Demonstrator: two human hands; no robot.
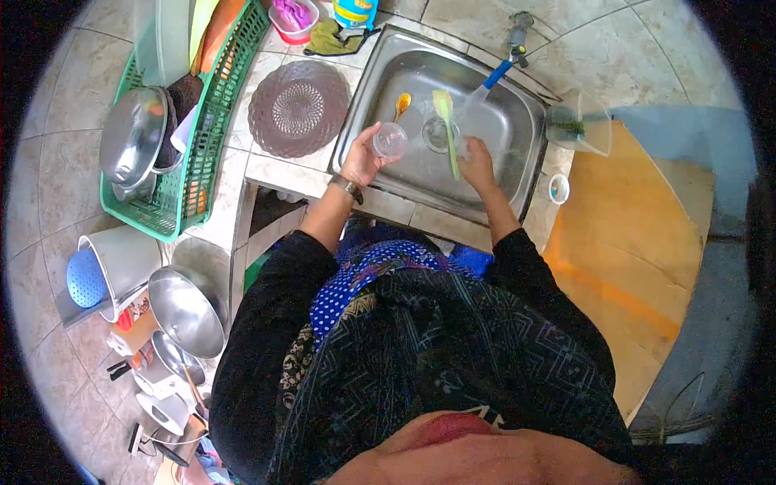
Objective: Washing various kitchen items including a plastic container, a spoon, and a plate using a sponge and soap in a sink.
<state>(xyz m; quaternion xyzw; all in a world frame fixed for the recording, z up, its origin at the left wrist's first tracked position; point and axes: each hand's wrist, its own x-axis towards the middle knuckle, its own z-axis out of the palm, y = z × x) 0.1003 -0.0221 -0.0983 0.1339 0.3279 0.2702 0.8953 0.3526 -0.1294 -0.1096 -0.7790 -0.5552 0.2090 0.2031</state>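
My left hand [363, 159] holds a small clear plastic cup [390, 141] over the left part of a stainless steel sink [418, 194]. Over the sink's right half is my right hand [477, 165], beside the handle end of a pale green spatula [444, 108]; whether the fingers touch it cannot be told. The spatula lies across the drain strainer [433, 134]. An orange-stained spoon [402, 104] rests in the basin behind the cup. Water seems to run from the faucet's blue hose [498, 74] into the sink.
A textured glass plate [298, 109] lies left of the sink, near a green plastic basket [212, 145] with dishes and a lidded pot. Right of the sink stand a clear container [585, 127] and a small white cup [558, 189]. Metal bowls [187, 312] are at lower left.
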